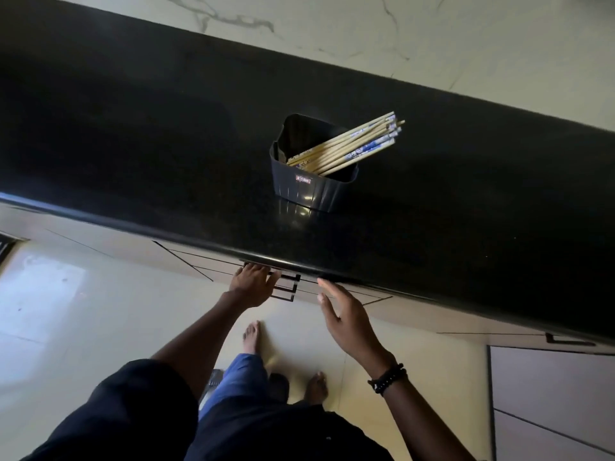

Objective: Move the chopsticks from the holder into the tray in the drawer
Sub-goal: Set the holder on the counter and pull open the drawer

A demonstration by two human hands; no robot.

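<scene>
A dark grey plastic holder stands on the black countertop, near its front edge. Several pale wooden chopsticks with blue-patterned ends lean out of it toward the right. Below the counter edge, my left hand rests on the top black drawer handle, fingers curled over it. My right hand hovers open just right of the handles, fingers spread, holding nothing. The drawer front is shut, so the tray inside is hidden.
Cream cabinet fronts run under the counter, with another black handle at the right. A marble wall rises behind the counter. My bare feet stand on the pale tiled floor close to the cabinets.
</scene>
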